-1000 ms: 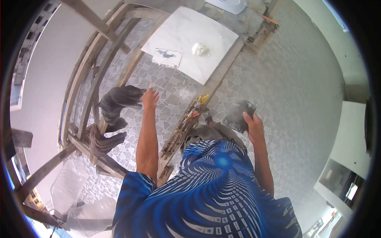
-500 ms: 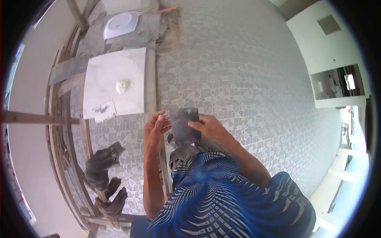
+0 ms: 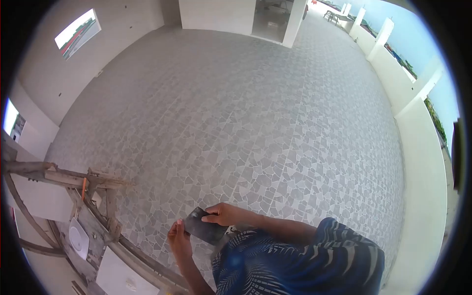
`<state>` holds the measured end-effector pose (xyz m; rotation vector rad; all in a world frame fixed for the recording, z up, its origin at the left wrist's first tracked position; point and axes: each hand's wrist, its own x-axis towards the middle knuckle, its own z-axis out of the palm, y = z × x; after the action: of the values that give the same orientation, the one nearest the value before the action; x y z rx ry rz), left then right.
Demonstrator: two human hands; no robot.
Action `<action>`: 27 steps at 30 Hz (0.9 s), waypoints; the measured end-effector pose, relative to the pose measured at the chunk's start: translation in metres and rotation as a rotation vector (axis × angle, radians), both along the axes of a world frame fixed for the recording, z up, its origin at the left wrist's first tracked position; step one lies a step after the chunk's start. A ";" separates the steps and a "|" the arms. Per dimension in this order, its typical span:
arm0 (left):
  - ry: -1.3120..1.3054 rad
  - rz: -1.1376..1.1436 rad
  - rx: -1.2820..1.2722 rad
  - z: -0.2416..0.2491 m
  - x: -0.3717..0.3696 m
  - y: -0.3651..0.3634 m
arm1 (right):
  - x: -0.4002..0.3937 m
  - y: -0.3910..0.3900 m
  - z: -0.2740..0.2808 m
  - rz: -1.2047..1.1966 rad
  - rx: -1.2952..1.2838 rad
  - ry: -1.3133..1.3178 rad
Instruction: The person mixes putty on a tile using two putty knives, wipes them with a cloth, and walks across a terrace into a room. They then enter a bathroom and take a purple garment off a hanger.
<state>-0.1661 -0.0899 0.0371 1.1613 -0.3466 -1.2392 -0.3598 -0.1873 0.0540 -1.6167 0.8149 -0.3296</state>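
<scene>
A dark, flat rectangular piece (image 3: 204, 227) is held at waist height in front of the blue patterned shirt. My right hand (image 3: 220, 214) grips its upper right edge, thumb on top and fingers underneath. At its left corner is my left hand (image 3: 179, 239), thumb and fingertips close together beside the edge; whether they pinch it is too small to tell. A white slab (image 3: 123, 275) with a pale lump on it lies at the lower left. Beyond the slab sits a white basin-like piece (image 3: 78, 238) on a grey surface.
Wooden beams (image 3: 64, 177) form a frame at the left, with an orange strip (image 3: 84, 189) on it. Stone-patterned floor (image 3: 255, 132) spreads ahead. A low white wall (image 3: 423, 196) runs along the right, and a doorway (image 3: 269, 22) stands at the far end.
The view has swung right and up toward the floor and far walls. The slab and basin now appear lower left. The dark piece is tilted, still in my right hand.
</scene>
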 end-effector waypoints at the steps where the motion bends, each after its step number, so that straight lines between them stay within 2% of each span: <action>1: -0.002 -0.024 0.013 0.004 -0.017 -0.026 | -0.020 -0.020 0.008 -0.019 0.022 0.053; 5: 0.023 -0.209 -0.004 -0.010 -0.072 -0.117 | -0.096 -0.074 0.019 -0.171 0.020 0.121; 8: 0.001 -0.377 0.019 0.006 -0.125 -0.179 | -0.149 -0.108 0.029 -0.267 0.009 0.202; 12: -0.065 -0.618 0.028 0.005 -0.174 -0.256 | -0.193 -0.140 0.008 -0.538 0.054 0.046; 13: -0.084 -0.675 0.031 0.008 -0.186 -0.275 | -0.207 -0.151 0.013 -0.509 0.136 0.105; 15: -0.120 -0.791 0.061 0.007 -0.203 -0.318 | -0.227 -0.176 0.010 -0.591 0.135 0.116; 20: -0.062 -0.946 0.076 -0.012 -0.251 -0.429 | -0.271 -0.251 0.006 -0.785 0.159 0.131; 23: -0.056 -0.997 0.096 -0.046 -0.279 -0.511 | -0.307 -0.314 0.012 -0.925 0.208 0.129; 26: -0.041 -1.001 0.125 -0.031 -0.307 -0.590 | -0.355 -0.364 0.017 -1.153 0.236 0.156; 27: -0.146 -1.035 0.069 -0.020 -0.318 -0.618 | -0.374 -0.380 0.021 -1.241 0.199 0.122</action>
<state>-0.4836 -0.7082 0.0167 1.1518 -1.1128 -2.0574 -0.7339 -0.5672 0.0748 -0.7700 1.8234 -0.9734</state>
